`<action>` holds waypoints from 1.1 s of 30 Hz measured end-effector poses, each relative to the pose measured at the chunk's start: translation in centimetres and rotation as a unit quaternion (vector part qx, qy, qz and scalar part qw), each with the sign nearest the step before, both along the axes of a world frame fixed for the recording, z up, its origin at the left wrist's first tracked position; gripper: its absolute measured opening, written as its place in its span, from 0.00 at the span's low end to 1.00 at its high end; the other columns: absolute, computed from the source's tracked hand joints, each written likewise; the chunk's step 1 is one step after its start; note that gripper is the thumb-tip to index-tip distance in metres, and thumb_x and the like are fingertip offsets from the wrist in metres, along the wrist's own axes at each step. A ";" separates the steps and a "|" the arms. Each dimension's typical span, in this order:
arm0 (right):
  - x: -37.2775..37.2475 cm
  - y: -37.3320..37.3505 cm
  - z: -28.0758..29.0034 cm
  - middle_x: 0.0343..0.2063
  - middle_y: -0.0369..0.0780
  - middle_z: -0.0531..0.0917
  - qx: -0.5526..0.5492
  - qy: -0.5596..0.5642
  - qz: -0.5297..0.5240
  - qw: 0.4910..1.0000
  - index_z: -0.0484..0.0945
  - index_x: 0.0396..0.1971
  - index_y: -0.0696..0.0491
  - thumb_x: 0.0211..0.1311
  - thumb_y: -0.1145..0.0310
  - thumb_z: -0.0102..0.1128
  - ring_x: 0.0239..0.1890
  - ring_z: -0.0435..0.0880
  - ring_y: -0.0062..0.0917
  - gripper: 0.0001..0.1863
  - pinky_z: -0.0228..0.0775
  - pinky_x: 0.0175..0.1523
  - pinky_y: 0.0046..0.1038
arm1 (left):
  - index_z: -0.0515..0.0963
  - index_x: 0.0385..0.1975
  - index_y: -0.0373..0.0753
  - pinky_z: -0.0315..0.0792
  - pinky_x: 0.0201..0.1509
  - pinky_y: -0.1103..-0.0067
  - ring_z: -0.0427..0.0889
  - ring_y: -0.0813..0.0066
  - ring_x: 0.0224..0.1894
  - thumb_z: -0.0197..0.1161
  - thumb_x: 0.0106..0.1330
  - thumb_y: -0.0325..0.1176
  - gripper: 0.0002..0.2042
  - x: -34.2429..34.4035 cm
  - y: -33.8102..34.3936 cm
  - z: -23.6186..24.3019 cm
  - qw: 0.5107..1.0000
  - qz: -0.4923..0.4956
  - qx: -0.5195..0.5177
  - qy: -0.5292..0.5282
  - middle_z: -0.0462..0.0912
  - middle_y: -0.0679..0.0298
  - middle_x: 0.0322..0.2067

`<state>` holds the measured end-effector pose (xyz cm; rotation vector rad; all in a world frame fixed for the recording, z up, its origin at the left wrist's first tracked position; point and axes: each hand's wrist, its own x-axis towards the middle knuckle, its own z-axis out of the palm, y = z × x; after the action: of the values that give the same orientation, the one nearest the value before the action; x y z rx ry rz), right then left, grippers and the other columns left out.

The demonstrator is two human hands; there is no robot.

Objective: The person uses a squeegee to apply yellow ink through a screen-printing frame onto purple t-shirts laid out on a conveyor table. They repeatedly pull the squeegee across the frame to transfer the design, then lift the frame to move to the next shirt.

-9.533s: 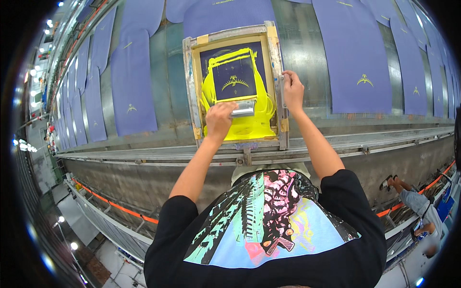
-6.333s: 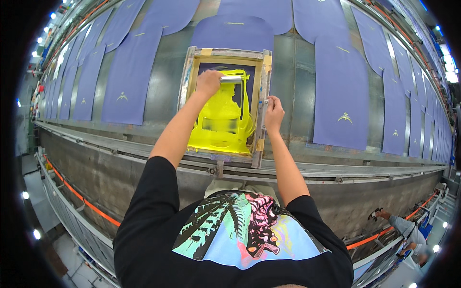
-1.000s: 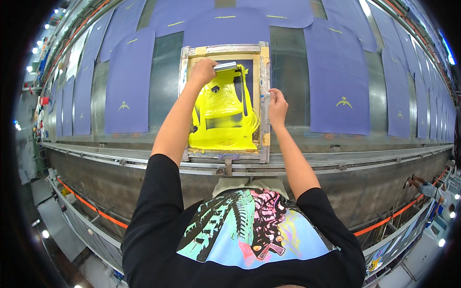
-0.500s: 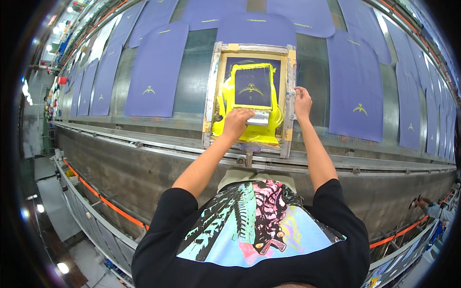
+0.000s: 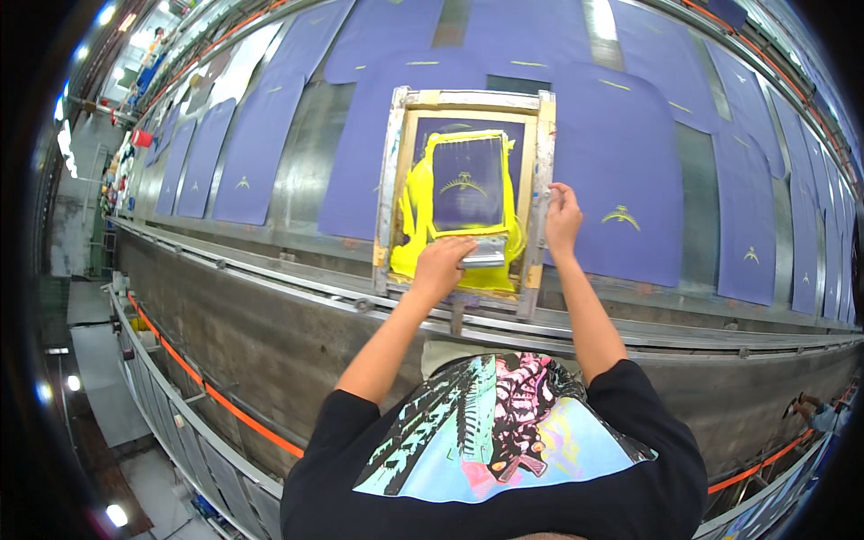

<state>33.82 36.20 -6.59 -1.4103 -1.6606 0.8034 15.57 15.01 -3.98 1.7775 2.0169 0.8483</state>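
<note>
A wooden screen-printing frame [image 5: 392, 162] stands in front of me over the purple panels on the long table. Bright yellow ink [image 5: 412, 207] rings the window of its mesh, where a winged emblem [image 5: 463, 184] shows. My left hand [image 5: 440, 268] is closed around the end of a metal-bodied squeegee [image 5: 487, 253], which sits in the ink at the near end of the mesh. At the frame's right bar, my right hand [image 5: 564, 221] has its fingers pinched against the outer edge. Whether the frame rests on the table or hangs slightly above it, I cannot tell.
Purple panels [image 5: 623, 162] with yellow emblems lie along the metal table [image 5: 306, 162] on both sides. A metal rail [image 5: 279, 277] runs along its near edge. Behind me are railings with orange strips [image 5: 229, 407]. At far right, part of another person [image 5: 821, 416] shows.
The frame has moved right along the table, carried with both hands, so panels and rail fittings now appear farther left. The squeegee stays at the mesh's near end.
</note>
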 end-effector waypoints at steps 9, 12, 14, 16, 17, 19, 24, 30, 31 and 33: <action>-1.8 -0.3 0.8 0.21 0.48 0.79 -0.008 -0.017 0.016 1.000 0.82 0.44 0.53 0.75 0.66 0.53 0.23 0.79 0.41 0.09 0.67 0.33 0.41 | 0.86 0.48 0.45 0.77 0.60 0.70 0.84 0.64 0.56 0.67 0.47 0.19 0.24 -1.5 -0.5 -1.2 0.998 0.049 0.031 -0.013 0.88 0.65 0.51; -2.2 0.4 0.9 0.22 0.49 0.81 -0.027 -0.027 0.009 0.999 0.82 0.44 0.53 0.76 0.66 0.52 0.25 0.80 0.43 0.10 0.68 0.35 0.42 | 0.85 0.50 0.46 0.77 0.61 0.68 0.83 0.63 0.57 0.68 0.48 0.20 0.25 -2.1 -1.7 -2.4 0.998 0.052 0.047 -0.001 0.87 0.66 0.52; -1.9 1.0 0.1 0.23 0.49 0.81 0.015 -0.010 0.003 1.000 0.82 0.44 0.53 0.76 0.66 0.52 0.25 0.81 0.43 0.10 0.69 0.36 0.42 | 0.85 0.51 0.47 0.76 0.62 0.66 0.83 0.62 0.58 0.69 0.48 0.20 0.26 -1.8 -3.1 -2.1 0.999 0.035 0.033 0.011 0.87 0.67 0.53; -0.3 2.1 -0.7 0.23 0.48 0.82 0.014 -0.014 0.005 1.000 0.82 0.44 0.53 0.75 0.66 0.52 0.26 0.81 0.43 0.10 0.70 0.37 0.41 | 0.84 0.53 0.49 0.75 0.63 0.62 0.82 0.61 0.59 0.70 0.48 0.21 0.28 0.1 -3.2 -3.0 0.998 0.013 0.022 0.051 0.86 0.69 0.55; 0.3 2.8 -0.2 0.24 0.48 0.82 -0.006 -0.025 0.006 1.000 0.82 0.44 0.53 0.75 0.66 0.52 0.26 0.82 0.43 0.11 0.70 0.37 0.41 | 0.84 0.54 0.49 0.74 0.63 0.61 0.82 0.61 0.59 0.70 0.48 0.21 0.28 0.7 -2.8 -3.4 0.997 0.002 0.019 0.072 0.86 0.69 0.55; 1.0 3.5 0.4 0.24 0.49 0.83 -0.028 -0.033 0.000 0.999 0.82 0.44 0.53 0.75 0.66 0.53 0.27 0.82 0.44 0.11 0.71 0.37 0.41 | 0.84 0.52 0.50 0.74 0.62 0.60 0.83 0.61 0.58 0.67 0.51 0.19 0.26 1.4 -1.1 -4.4 0.993 0.017 0.052 0.101 0.86 0.69 0.55; -1.7 1.6 1.3 0.24 0.50 0.83 -0.015 -0.039 -0.022 0.999 0.83 0.44 0.52 0.75 0.65 0.53 0.27 0.83 0.45 0.10 0.71 0.37 0.40 | 0.87 0.47 0.52 0.80 0.47 0.66 0.87 0.60 0.45 0.61 0.57 0.19 0.21 -6.9 8.7 -2.9 0.993 0.043 0.104 0.046 0.89 0.62 0.44; -3.1 1.3 1.4 0.25 0.50 0.82 -0.036 -0.030 -0.008 0.999 0.83 0.43 0.53 0.75 0.65 0.54 0.27 0.82 0.44 0.10 0.71 0.36 0.40 | 0.89 0.47 0.56 0.82 0.48 0.62 0.87 0.53 0.41 0.65 0.56 0.29 0.19 -16.4 20.8 1.1 0.993 0.031 -0.093 0.066 0.89 0.54 0.38; -3.0 1.1 0.9 0.21 0.46 0.78 -0.017 -0.016 -0.010 1.000 0.83 0.43 0.53 0.75 0.65 0.55 0.24 0.77 0.37 0.10 0.68 0.34 0.37 | 0.89 0.47 0.56 0.82 0.48 0.62 0.88 0.53 0.41 0.65 0.55 0.29 0.19 -15.9 21.1 1.0 0.990 0.051 -0.096 0.094 0.89 0.55 0.37; -2.9 0.9 0.1 0.15 0.39 0.69 0.022 0.011 -0.009 1.000 0.84 0.44 0.53 0.75 0.64 0.56 0.19 0.67 0.23 0.11 0.60 0.28 0.33 | 0.89 0.45 0.55 0.82 0.47 0.63 0.88 0.54 0.41 0.65 0.56 0.27 0.18 -13.9 19.5 0.2 0.990 0.083 -0.073 0.088 0.89 0.57 0.37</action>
<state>30.92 37.15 -6.49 -1.3799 -1.6382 0.7660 1.72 34.47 -3.83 1.6733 2.3002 0.5880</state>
